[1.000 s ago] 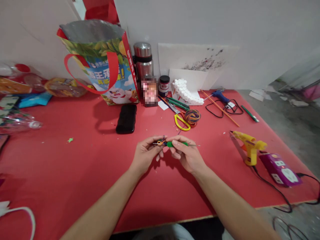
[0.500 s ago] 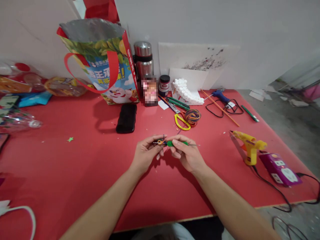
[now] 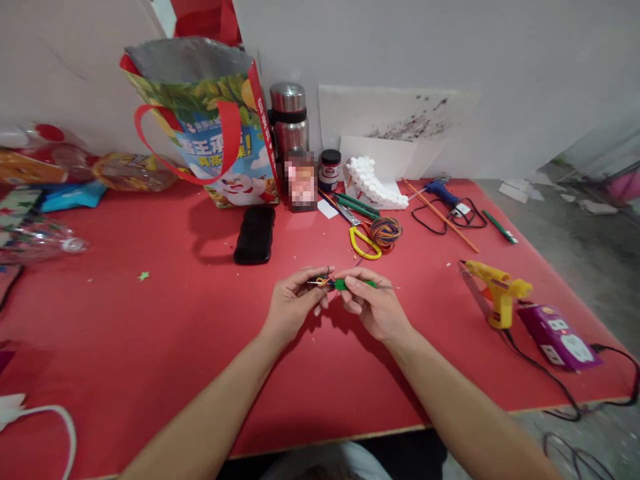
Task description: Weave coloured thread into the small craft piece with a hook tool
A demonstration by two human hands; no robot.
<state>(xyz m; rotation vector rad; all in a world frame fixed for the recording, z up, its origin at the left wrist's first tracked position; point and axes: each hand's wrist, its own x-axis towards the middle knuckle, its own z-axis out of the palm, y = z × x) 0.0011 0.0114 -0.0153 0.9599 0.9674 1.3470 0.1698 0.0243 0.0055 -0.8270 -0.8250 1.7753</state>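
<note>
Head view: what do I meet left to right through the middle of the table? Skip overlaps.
Clear bottle → green star → black case → left hand → right hand holding green handle → yellow glue gun → purple power box.

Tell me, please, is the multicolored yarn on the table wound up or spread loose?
Mostly wound up: the yarn ball shows turns wrapped in a compact bundle, while one strand runs toward the right hand.

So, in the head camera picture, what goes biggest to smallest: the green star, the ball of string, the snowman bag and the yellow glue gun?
Snowman bag
Yellow glue gun
Ball of string
Green star
No two look alike in size.
</note>
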